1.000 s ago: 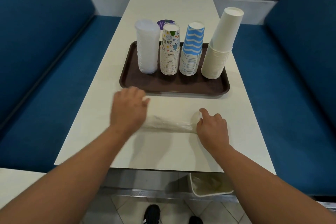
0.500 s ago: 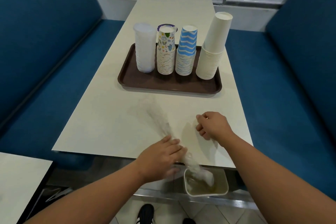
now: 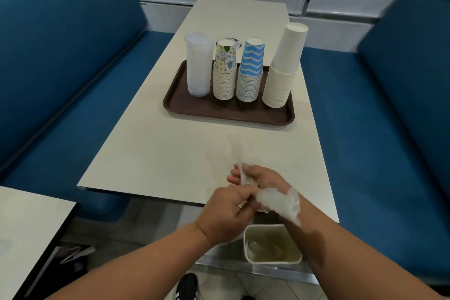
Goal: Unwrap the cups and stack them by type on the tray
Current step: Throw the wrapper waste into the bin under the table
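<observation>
On the brown tray stand several upside-down stacks: clear plastic cups, patterned paper cups, blue zigzag cups and plain white cups. At the table's near edge both hands hold an empty clear plastic wrapper. My left hand pinches its middle. My right hand has fingers curled round the upper part, and the crumpled end drapes over my right wrist. Part of the wrapper trails blurred over the table towards the tray.
A white bin with crumpled wrappers stands on the floor just below the table's near edge. Blue benches flank the table. Another table corner is at lower left.
The wrapper was lifted off the table and swung towards the bin by my left hand. Now my right hand has joined it, and both bunch the wrapper at the table's edge.
</observation>
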Demonstrator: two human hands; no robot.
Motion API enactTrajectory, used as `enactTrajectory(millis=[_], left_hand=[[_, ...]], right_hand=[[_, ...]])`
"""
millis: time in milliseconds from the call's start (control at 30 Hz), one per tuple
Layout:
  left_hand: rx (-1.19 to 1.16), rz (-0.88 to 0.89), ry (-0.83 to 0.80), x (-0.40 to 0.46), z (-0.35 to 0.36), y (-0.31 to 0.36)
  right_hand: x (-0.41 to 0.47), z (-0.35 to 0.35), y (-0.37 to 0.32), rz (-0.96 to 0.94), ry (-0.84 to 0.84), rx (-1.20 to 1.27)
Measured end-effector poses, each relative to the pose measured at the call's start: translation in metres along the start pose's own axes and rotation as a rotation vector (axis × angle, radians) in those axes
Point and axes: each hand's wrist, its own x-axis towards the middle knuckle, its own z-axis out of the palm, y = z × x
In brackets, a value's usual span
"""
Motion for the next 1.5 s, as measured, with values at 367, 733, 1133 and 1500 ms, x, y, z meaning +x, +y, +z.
enactTrajectory(millis=[367, 733, 1133, 1500], left_hand=[[-0.215, -0.620, 0.107, 0.048, -0.049, 0.000], [-0.546, -0.722, -0.107, 0.032, -0.073, 0.004], [-0.707, -1.077, -0.233, -0.010, 0.000, 0.123], [-0.342, -0.719, -0.041, -0.068, 0.062, 0.186]], right_hand=[[-0.018, 0.050, -0.007, -0.284, -0.031, -0.073], [-0.033, 0.072, 0.014, -0.472, 0.128, -0.260], [-0.121, -0.061, 0.029, -1.097, 0.251, -1.794], [-0.213, -0.064, 0.054, -0.585, -0.055, -0.441]])
